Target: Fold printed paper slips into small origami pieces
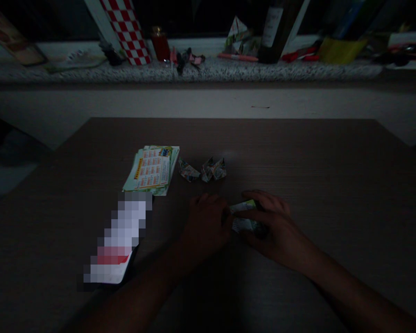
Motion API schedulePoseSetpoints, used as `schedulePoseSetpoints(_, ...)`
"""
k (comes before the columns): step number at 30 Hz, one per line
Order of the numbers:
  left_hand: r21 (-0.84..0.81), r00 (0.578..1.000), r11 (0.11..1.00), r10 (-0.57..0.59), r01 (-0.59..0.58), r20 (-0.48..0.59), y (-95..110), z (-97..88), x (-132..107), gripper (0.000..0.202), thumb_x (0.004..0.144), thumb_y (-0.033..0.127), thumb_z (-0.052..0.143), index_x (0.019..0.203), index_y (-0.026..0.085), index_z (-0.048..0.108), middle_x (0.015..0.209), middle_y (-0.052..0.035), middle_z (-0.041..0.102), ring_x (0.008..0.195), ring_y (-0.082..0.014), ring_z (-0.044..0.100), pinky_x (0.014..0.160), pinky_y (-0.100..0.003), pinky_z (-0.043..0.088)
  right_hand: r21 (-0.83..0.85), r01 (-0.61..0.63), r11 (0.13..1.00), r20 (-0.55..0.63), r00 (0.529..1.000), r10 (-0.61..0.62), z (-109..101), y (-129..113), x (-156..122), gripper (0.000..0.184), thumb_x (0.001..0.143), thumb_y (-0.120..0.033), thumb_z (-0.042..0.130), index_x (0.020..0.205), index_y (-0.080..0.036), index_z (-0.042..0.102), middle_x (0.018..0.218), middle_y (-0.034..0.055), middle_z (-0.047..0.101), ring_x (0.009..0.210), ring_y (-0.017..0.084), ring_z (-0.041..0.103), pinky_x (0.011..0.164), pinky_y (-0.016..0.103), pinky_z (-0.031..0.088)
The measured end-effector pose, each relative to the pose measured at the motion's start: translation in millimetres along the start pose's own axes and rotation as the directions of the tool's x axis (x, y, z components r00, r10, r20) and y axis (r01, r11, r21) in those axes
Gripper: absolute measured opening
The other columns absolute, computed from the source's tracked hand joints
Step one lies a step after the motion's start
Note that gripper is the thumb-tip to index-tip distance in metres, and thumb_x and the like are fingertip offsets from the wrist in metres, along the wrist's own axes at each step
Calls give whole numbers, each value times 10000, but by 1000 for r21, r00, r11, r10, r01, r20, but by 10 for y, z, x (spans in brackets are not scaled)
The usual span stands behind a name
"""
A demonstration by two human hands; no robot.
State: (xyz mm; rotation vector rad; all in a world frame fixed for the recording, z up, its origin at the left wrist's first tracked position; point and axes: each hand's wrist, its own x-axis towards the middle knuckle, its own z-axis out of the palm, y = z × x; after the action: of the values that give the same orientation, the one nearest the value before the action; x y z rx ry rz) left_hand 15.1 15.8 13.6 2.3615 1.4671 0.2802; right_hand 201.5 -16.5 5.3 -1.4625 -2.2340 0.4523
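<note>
Both my hands rest close together on the dark wooden table (315, 157), pinching a small folded piece of printed paper (243, 216) between them. My left hand (206, 224) has its fingers curled against the paper's left edge. My right hand (268, 222) covers the paper from the right, fingers closed over it. Just beyond my hands lie two small folded paper figures (204, 170). A stack of printed calendar cards (151, 170) sits further left.
A long white object with a red band (119, 240), partly blurred out, lies at the near left. Behind the table a stone ledge (229, 70) holds a red-and-white checked box (128, 30), a red jar (160, 44), a dark bottle (277, 27) and several small items.
</note>
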Motion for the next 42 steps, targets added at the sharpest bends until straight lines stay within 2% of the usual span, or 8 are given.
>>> schedulePoseSetpoints(8, 14, 1000, 1000, -2, 2, 0, 15, -2, -3, 71, 835, 258, 559, 829, 196, 592, 914, -45, 628, 954, -247, 534, 821, -407, 341, 2, -37, 999, -25, 999, 37, 27, -18, 27, 357, 668, -219, 732, 1003, -344, 717, 1317, 51, 551, 1215, 336, 463, 951, 527, 341)
schedulePoseSetpoints(16, 3, 1000, 1000, 13, -13, -15, 1, 11, -3, 79, 842, 257, 547, 827, 192, 590, 910, -50, 626, 934, -241, 535, 819, -406, 340, 6, -74, 997, -77, 994, 74, 76, -35, 67, 176, 744, -272, 725, 909, -333, 736, 1251, 56, 594, 1183, 322, 490, 935, 527, 342)
schedulePoseSetpoints(19, -2, 1000, 1000, 13, -13, -12, -9, 16, -7, 87, 842, 264, 552, 817, 192, 594, 894, -46, 628, 918, -239, 538, 806, -407, 339, 9, -62, 998, -58, 996, 63, 73, -16, 67, 156, 768, -294, 717, 916, -340, 740, 1273, 54, 584, 1195, 320, 487, 940, 527, 349)
schedulePoseSetpoints(29, -5, 1000, 1000, 19, -19, -13, -8, 12, -16, 82, 846, 259, 546, 820, 196, 593, 894, -44, 635, 921, -236, 544, 807, -409, 340, -2, -16, 1000, 32, 999, 16, -2, 30, 40, 323, 734, -239, 712, 1039, -346, 712, 1348, 55, 531, 1247, 324, 461, 979, 538, 343)
schedulePoseSetpoints(36, 6, 999, 999, 48, -48, -12, 6, -25, -55, 276, 741, 408, 661, 884, 188, 576, 948, -55, 622, 960, -270, 528, 852, -428, 338, 16, 7, 1000, 14, 1000, -7, 23, 71, 26, 371, 717, -219, 719, 1059, -363, 697, 1337, 33, 539, 1248, 311, 461, 983, 525, 340)
schedulePoseSetpoints(42, -3, 998, 998, 65, -65, -10, 6, -56, -52, 278, 716, 371, 686, 895, 186, 581, 966, -60, 632, 975, -275, 540, 848, -430, 353, 15, 9, 1000, 10, 1000, -10, 38, 84, 13, 370, 708, -211, 728, 1046, -360, 701, 1340, 36, 538, 1239, 319, 465, 979, 534, 342)
